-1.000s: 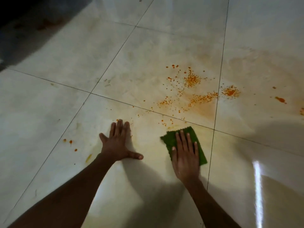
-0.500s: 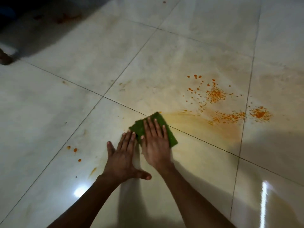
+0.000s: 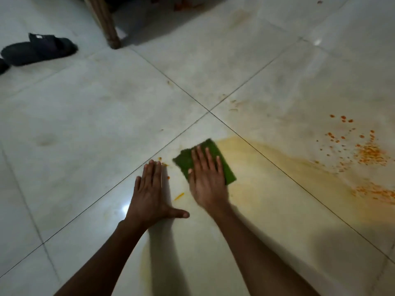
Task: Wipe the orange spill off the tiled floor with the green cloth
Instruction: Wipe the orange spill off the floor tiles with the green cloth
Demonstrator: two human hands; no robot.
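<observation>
My right hand point(image 3: 206, 178) lies flat with straight fingers on the green cloth point(image 3: 226, 170), pressing it onto the pale tiled floor point(image 3: 96, 124). A yellowish smear trails from the cloth to the right. Orange spill specks point(image 3: 369, 154) lie in clusters at the far right, and a second orange patch point(image 3: 376, 192) sits below them. A few small orange bits point(image 3: 179, 196) lie between my two hands. My left hand point(image 3: 149, 193) is spread flat on the tile just left of the cloth, thumb out to the right.
A wooden furniture leg point(image 3: 106, 24) stands at the top left of centre. A black slipper point(image 3: 38, 49) lies on the floor at the far left. Dark grout lines cross just above the cloth.
My right hand has swept the cloth leftward from the right, leaving a yellowish smear behind it. My left hand has stayed planted. The view has shifted left, bringing the slipper and furniture leg into sight.
</observation>
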